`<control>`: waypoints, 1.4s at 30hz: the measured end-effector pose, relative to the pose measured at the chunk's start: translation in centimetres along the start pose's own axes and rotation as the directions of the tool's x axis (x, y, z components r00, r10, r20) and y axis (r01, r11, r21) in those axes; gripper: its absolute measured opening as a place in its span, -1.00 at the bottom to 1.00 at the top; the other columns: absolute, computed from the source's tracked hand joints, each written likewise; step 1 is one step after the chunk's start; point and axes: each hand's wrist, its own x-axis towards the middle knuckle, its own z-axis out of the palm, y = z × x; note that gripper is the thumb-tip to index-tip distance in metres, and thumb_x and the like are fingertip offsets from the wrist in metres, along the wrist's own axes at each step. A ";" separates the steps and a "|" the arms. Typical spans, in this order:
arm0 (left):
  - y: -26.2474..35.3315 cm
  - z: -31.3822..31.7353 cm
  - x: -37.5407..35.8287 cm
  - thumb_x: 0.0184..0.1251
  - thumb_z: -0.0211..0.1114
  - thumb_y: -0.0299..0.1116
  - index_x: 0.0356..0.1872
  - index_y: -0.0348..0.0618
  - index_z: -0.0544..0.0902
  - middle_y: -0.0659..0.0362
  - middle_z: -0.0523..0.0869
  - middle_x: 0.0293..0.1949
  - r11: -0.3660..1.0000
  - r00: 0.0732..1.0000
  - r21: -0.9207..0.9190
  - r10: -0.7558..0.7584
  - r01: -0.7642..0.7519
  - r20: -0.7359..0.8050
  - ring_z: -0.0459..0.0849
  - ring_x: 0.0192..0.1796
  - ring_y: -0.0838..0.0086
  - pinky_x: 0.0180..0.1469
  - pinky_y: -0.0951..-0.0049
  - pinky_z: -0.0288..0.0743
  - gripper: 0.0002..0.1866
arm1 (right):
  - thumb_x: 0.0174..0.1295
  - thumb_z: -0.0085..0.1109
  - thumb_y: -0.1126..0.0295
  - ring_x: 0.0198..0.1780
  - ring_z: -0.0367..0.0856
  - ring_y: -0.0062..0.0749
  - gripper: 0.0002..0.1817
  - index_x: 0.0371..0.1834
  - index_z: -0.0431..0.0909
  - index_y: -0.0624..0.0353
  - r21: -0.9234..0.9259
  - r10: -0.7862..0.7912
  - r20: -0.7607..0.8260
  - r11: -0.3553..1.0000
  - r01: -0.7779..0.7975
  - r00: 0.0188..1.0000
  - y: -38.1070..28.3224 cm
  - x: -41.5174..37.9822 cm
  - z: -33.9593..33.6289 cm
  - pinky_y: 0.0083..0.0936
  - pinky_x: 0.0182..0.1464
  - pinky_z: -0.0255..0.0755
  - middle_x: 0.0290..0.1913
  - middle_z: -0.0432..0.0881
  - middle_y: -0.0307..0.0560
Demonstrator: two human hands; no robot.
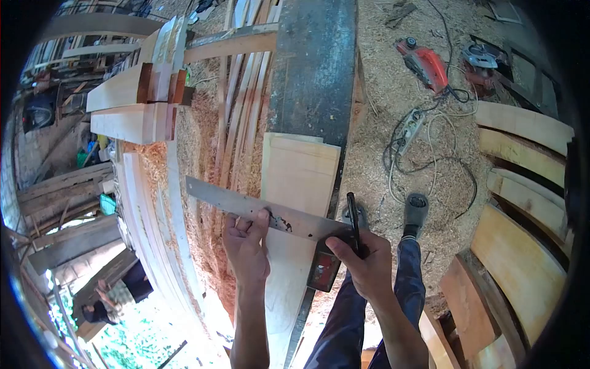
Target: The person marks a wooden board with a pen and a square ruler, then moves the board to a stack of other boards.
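Metal ruler [295,221] lies crosswise over the pale board [302,176] on the dark worktop [314,80], its far end reaching past the board's left side; whether it touches the wood is unclear. The left hand [247,251] has it pinched near the middle, thumb on the face and fingers curled below. The right hand [369,261] is closed around an upright black pen [353,216] at the ruler's other end, beside a dark block [324,268] with a red patch; whether block and blade are joined I cannot tell. The blade looks thin, stiff and fairly light, probably a bit slick and likely to swing if held at one end only, so a grip near each end, clear of the edges, should suit. Off left, a green basket [107,204] shows, contents too small to make out.
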 end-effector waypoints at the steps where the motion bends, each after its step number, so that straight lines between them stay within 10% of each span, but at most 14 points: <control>1: 0.1 0.1 0.0 0.16 0.24 -0.62 -0.06 -0.32 0.38 0.04 0.64 -0.24 1.000 1.000 -0.003 0.003 -0.003 -0.013 0.59 -0.18 0.53 -0.10 0.56 0.47 -0.67 | 0.10 0.32 0.33 -0.52 0.35 -0.79 -0.76 -0.29 0.59 0.30 0.018 -0.010 -0.032 1.000 0.011 0.999 0.1 0.0 0.1 -0.78 -0.48 0.19 -0.53 0.56 -0.31; 9: 0.1 0.1 -0.1 0.11 0.31 -0.57 -0.08 -0.33 0.36 0.02 0.62 -0.24 0.997 0.999 0.083 -0.005 0.009 -0.045 0.59 -0.15 0.50 -0.14 0.55 0.47 -0.62 | -0.07 0.44 0.34 -0.62 0.15 -0.86 -0.67 -0.26 0.58 0.22 -0.197 -0.063 -0.018 0.979 0.058 0.998 0.9 -0.1 0.5 -0.79 -0.59 0.02 -0.48 0.59 -0.40; 16: 0.1 1.8 -1.4 0.03 0.37 -0.58 -0.02 -0.33 0.25 0.07 0.53 -0.21 0.966 0.919 0.161 0.242 -0.200 -0.310 0.62 -0.26 0.48 -0.24 0.54 0.49 -0.47 | -0.03 0.39 0.52 -0.39 0.50 -0.74 -0.63 -0.14 0.49 0.31 -0.033 -0.087 -0.021 0.996 0.087 0.996 0.3 -0.3 2.0 -0.80 -0.36 0.37 -0.33 0.62 -0.23; 21: -0.7 1.3 -1.4 -0.04 0.42 -0.54 -0.18 -0.26 0.47 0.04 0.41 -0.18 0.768 0.883 0.573 0.443 -0.284 -0.156 0.61 -0.40 0.48 -0.40 0.53 0.47 -0.62 | -0.01 0.35 0.55 -0.21 0.56 -0.60 -0.58 -0.05 0.45 0.34 -0.079 -0.137 -0.045 0.988 0.133 0.990 0.7 -0.4 2.1 -0.67 -0.14 0.45 -0.23 0.61 -0.13; 25: -0.2 1.5 -1.9 -0.02 0.41 -0.52 -0.25 -0.25 0.55 0.04 0.40 -0.16 0.816 0.886 0.518 0.414 -0.258 -0.210 0.62 -0.39 0.41 -0.43 0.53 0.48 -0.72 | -0.01 0.36 0.53 -0.25 0.57 -0.58 -0.62 -0.11 0.49 0.32 -0.056 -0.115 -0.058 0.992 0.112 0.992 0.8 -0.6 2.3 -0.63 -0.13 0.43 -0.28 0.62 -0.15; 28: -1.3 1.4 -1.6 0.03 0.37 -0.53 -0.18 -0.26 0.56 0.04 0.41 -0.10 0.606 0.744 0.658 0.660 -0.447 -0.103 0.63 -0.35 0.38 -0.46 0.55 0.49 -0.71 | -0.01 0.36 0.53 -0.25 0.57 -0.58 -0.67 -0.15 0.50 0.31 -0.044 -0.137 -0.065 0.990 0.134 0.988 0.8 -0.6 2.5 -0.63 -0.14 0.43 -0.30 0.62 -0.15; 36: -1.2 2.3 -3.6 -0.38 0.61 -0.21 0.03 -0.16 0.48 -0.03 0.32 0.19 0.572 0.841 0.730 0.541 -0.374 0.007 0.54 -0.01 0.12 0.04 0.10 0.40 -0.22 | 0.02 0.35 0.49 -0.27 0.56 -0.64 -0.65 -0.12 0.49 0.32 -0.047 -0.087 -0.018 0.995 0.087 0.996 1.2 -0.6 1.5 -0.71 -0.20 0.43 -0.27 0.61 -0.18; 42: -1.7 2.2 -2.9 -0.41 0.63 -0.28 0.01 -0.18 0.47 -0.08 0.29 0.18 0.529 0.787 0.699 0.611 -0.481 0.078 0.36 0.18 0.03 0.07 0.13 0.38 -0.22 | -0.01 0.41 0.36 -0.57 0.40 -0.76 -0.70 -0.26 0.55 0.22 -0.292 -0.041 0.000 0.956 0.039 0.999 1.8 -2.0 0.5 -0.70 -0.52 0.27 -0.55 0.55 -0.30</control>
